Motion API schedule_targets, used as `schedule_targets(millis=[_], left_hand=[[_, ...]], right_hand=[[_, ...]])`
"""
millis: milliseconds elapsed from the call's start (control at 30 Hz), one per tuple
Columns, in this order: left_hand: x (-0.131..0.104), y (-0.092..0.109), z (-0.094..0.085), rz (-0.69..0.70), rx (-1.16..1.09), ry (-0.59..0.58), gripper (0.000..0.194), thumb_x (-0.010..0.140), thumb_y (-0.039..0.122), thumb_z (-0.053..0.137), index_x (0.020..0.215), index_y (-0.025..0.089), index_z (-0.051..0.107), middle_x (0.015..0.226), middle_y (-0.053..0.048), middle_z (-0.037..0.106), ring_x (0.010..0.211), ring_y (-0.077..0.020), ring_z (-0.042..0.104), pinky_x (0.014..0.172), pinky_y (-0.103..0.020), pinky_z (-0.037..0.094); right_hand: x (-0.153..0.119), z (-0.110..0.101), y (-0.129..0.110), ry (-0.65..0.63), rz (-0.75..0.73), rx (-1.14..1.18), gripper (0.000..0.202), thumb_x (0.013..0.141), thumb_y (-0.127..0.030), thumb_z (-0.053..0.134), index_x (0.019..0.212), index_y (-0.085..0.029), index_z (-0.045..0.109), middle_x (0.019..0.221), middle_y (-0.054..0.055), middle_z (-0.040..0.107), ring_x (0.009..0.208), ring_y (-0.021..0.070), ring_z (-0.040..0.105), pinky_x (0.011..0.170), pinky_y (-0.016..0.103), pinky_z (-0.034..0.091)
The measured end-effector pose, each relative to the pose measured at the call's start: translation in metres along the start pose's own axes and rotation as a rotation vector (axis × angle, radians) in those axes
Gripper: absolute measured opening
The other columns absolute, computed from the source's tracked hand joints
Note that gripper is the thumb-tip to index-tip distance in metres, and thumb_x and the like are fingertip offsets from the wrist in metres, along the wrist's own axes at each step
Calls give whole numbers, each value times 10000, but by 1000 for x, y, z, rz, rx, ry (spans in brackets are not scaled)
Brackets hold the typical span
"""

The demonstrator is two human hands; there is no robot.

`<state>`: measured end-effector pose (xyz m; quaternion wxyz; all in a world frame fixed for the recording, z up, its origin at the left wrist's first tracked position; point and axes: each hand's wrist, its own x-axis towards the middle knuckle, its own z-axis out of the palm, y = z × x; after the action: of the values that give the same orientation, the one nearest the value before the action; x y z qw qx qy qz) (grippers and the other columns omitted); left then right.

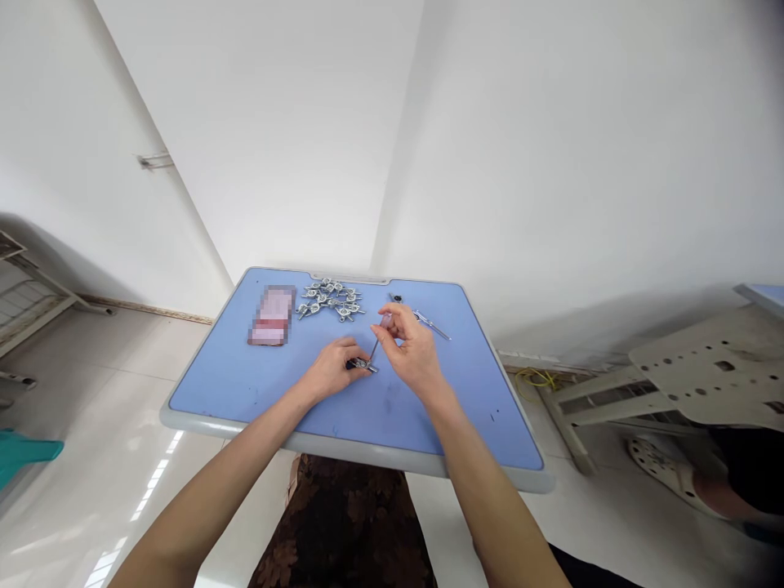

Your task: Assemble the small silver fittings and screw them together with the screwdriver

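On the blue table (245, 392), my left hand (332, 367) pinches a small metal part (363, 365) between thumb and fingers, low over the tabletop. My right hand (407, 341) is closed around the pinkish handle of a screwdriver (376, 348). Its shaft slants down and its tip meets the metal part. Beyond my left hand lies a cluster of several silver metal pieces (331, 297). Just past my right hand are a long thin metal tool (434, 325) and a small dark piece (397, 298).
A phone-like object (273, 315), pixelated, lies at the table's left. White walls stand behind. To the right are a metal frame (612, 390), a yellow cable (539, 378) and a person's foot in a clog (661, 469). A teal stool (28, 449) is at the left.
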<state>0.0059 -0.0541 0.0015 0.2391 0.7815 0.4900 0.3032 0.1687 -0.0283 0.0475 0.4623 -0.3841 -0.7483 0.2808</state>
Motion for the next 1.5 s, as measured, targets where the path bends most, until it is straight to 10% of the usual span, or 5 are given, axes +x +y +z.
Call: schedule_targets(millis=[367,700,1100,1500], left_hand=[[1,-1,1,15,-15,4,100,775,205,711,871,176,709,832,-21,606,822,-177,586,769,-294,468],[0,-2,3,-22,-24,11,86,782,224,697,859,193,716,855,-24,624,855,-186,583,793,-294,460],[0,-3,4,-21,-19,26,90,775,217,709,860,191,719,859,-22,631,850,-183,590,779,-288,457],[0,1,2,-32,-31,16,86,772,188,708,857,180,718,848,-23,616,838,-178,586,782,-285,451]], right_hand=[[2,-3,-1,-49,-67,29,293,941,-301,436,1204,-237,547,918,54,609,747,164,613,736,329,533],[4,6,5,135,-80,20,108,856,-301,592,925,-219,581,668,-28,498,573,120,480,568,259,452],[3,-8,3,-12,-164,-7,305,970,-266,392,1227,-244,555,1022,67,637,825,156,635,736,330,548],[3,-2,5,151,-187,-116,103,897,-283,554,941,-223,625,764,16,602,647,144,563,663,309,513]])
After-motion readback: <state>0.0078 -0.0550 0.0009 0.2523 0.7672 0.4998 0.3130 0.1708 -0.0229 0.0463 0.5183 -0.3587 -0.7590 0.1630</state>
